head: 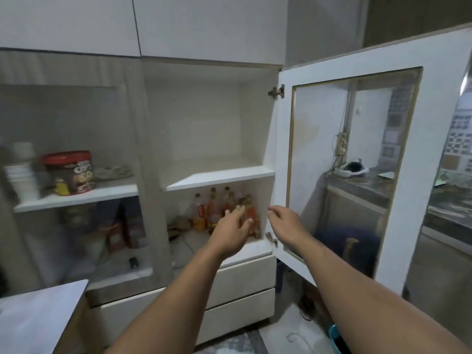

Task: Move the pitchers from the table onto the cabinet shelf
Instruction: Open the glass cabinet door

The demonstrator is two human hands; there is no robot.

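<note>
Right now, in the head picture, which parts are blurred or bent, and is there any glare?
Head view: the left compartment with the red-lidded brown tub and stacked white cups is smeared by blur; the orange bottles behind the left hand are soft; the open glass-paned white door leans from wide-angle distortion; lighting is dim and even, with no strong glare.

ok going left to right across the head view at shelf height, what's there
stack of white cups → red-lidded chocolate tub → bare middle shelf → open glass door → counter
</note>
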